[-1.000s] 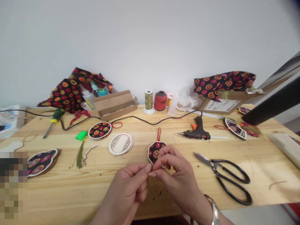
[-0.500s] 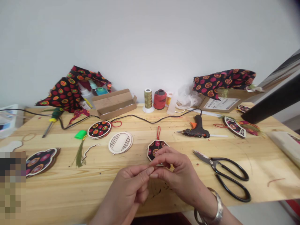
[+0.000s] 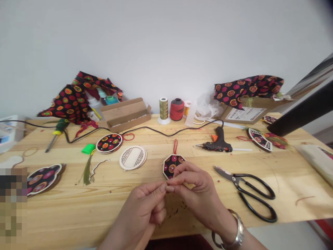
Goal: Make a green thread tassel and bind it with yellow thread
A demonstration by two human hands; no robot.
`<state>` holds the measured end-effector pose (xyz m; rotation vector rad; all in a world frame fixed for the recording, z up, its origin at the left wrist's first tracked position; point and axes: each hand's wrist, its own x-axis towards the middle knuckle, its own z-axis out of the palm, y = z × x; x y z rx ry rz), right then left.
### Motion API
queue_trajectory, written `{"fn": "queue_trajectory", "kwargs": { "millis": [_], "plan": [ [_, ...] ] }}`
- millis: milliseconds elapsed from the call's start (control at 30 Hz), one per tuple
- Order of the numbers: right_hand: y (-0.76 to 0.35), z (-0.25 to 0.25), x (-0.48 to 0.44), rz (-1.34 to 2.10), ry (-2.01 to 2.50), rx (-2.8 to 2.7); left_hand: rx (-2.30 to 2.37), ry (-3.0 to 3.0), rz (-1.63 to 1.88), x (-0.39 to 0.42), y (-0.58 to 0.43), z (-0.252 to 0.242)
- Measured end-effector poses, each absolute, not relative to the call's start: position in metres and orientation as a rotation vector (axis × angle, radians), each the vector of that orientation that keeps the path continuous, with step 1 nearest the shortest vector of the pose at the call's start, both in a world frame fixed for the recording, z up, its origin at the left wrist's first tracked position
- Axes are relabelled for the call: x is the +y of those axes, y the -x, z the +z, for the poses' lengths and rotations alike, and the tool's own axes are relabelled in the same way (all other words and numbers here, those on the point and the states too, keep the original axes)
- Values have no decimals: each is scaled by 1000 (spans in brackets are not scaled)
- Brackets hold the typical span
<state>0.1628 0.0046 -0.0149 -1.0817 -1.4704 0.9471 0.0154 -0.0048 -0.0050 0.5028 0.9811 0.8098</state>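
Note:
My left hand [image 3: 148, 201] and my right hand [image 3: 194, 191] meet fingertip to fingertip above the front of the table. Both are closed in a pinch, and whatever lies between the fingertips is too small to make out. Just behind my right hand lies an octagonal ornament [image 3: 170, 166] with dark patterned fabric, a pale wooden rim and a red cord loop [image 3: 175, 147]; my fingers cover its lower right part. Black-handled scissors [image 3: 244, 189] rest to the right of my right hand. Left of the octagon is a round wooden piece with lattice cutouts [image 3: 132, 158].
A glue gun [image 3: 217, 140] lies behind the scissors, its black cable crossing the table. Thread spools [image 3: 177, 109], an open cardboard box [image 3: 128, 116] and patterned cloth [image 3: 70, 99] line the wall. Further left are a round fabric ornament [image 3: 109, 143], a green tassel [image 3: 87, 170] and a screwdriver [image 3: 56, 133].
My right hand's fingers have shifted slightly, with the fingertips still together. The whole view has moved a little; the things on the table lie as before.

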Motion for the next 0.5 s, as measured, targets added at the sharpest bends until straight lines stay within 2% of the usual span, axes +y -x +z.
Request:
{"fn": "queue_trajectory", "kwargs": {
  "millis": [200, 500],
  "plan": [
    [-163, -13, 4, 790, 1083, -1553, 926, -434, 838, -4, -18, -1],
    [-166, -14, 4, 801, 1076, -1532, 910, -345, 883, -6, -19, 2]
  ]
}}
